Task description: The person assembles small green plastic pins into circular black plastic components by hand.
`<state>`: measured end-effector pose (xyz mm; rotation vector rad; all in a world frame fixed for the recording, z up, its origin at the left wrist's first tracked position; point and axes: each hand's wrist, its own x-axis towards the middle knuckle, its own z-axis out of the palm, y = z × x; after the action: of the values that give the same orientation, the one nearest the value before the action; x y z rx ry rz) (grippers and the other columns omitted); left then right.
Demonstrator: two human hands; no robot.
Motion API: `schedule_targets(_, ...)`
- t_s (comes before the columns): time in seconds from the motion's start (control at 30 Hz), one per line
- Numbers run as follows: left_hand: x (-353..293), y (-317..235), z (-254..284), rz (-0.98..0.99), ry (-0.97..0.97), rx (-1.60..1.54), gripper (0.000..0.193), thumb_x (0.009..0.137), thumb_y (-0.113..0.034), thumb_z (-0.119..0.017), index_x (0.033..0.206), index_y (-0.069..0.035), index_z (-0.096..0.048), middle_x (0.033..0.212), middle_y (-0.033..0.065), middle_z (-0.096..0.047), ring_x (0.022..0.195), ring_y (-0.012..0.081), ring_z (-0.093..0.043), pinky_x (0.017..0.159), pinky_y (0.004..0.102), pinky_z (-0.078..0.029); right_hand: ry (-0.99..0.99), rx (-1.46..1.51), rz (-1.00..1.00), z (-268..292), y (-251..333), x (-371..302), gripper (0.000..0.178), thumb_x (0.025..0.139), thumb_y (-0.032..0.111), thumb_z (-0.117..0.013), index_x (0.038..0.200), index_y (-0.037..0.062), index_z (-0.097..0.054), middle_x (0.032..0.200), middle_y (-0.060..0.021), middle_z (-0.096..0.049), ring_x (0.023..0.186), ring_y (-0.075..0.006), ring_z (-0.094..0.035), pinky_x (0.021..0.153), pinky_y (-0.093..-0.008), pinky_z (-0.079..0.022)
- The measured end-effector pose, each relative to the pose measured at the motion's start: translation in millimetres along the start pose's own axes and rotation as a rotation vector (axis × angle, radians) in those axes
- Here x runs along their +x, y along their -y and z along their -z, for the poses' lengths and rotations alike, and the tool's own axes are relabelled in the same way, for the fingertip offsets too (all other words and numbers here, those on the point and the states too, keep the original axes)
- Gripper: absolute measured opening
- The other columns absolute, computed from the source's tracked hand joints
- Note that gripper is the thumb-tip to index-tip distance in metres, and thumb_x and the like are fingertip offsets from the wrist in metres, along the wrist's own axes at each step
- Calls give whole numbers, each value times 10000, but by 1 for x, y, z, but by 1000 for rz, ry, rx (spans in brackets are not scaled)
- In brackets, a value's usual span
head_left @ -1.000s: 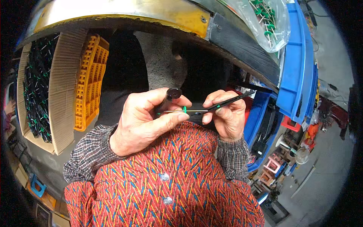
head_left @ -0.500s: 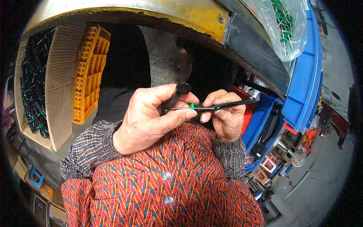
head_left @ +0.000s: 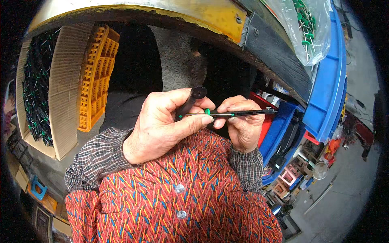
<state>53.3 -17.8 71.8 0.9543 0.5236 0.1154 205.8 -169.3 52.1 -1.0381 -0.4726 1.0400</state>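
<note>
Both hands work close together in front of my chest. My left hand [head_left: 162, 123] is closed round a thick black piece with a round end [head_left: 198, 92]. Between its thumb and fingers it also pinches a thin metal pin with a green disc [head_left: 208, 111]. Pinched in the fingers of my right hand [head_left: 243, 123] is a slim black bar [head_left: 253, 112], whose far end points right. The pin lies along the bar's left part, where a small green spot shows. My left fingers hide how the thick piece and the bar meet.
At left stands a cardboard box [head_left: 67, 93] packed with black parts with green bits, beside an orange plastic crate [head_left: 95, 81]. A worn bench edge [head_left: 219, 22] crosses the top. A clear bag [head_left: 320, 44] of green-headed pins rests by a blue tray [head_left: 330, 81] at right.
The bar's right end has dipped slightly, so the bar lies more level, and the pin sits along it. Both hands keep nearly the same place and grip.
</note>
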Motion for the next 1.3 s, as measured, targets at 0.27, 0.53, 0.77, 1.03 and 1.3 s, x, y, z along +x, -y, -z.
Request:
schedule_targets(0.27,-1,4,2,-112,-19,169,198,848,-66,-680,1026,10,-639,838,-8,-641,736,34,-550,651,185,-447,-32,-72,8,-5,2,1,162,779,-32,-686,934,-58,-646,992,-228,-614,774,-284,-665,651,-359,-589)
schedule_targets(0.53,0,4,2,-159,-14,189,182,832,-38,-683,999,21,-644,909,33,-662,820,67,-599,745,216,-494,-97,-270,57,-6,4,-1,152,755,-21,-718,898,-26,-665,940,-180,-648,858,-265,-657,748,-355,-558)
schedule_targets(0.77,3,4,6,-170,-9,332,178,819,-40,-695,973,37,-649,873,56,-674,798,88,-637,722,230,-520,-112,-562,117,-14,12,1,185,717,-30,-733,890,-15,-669,912,-177,-672,862,-248,-665,748,-341,-559)
schedule_targets(1.03,7,9,9,-271,2,380,190,800,-54,-719,968,14,-663,819,60,-677,753,84,-648,671,225,-523,-12,-769,238,-3,13,2,142,754,-47,-675,894,-22,-672,939,-190,-675,856,-260,-671,718,-328,-567)
schedule_targets(1.3,11,13,11,-341,3,407,191,789,-55,-728,959,9,-669,787,55,-670,702,79,-636,624,215,-507,9,-832,318,-5,13,2,197,745,-112,-650,921,-30,-678,919,-196,-680,854,-267,-680,737,-324,-568)
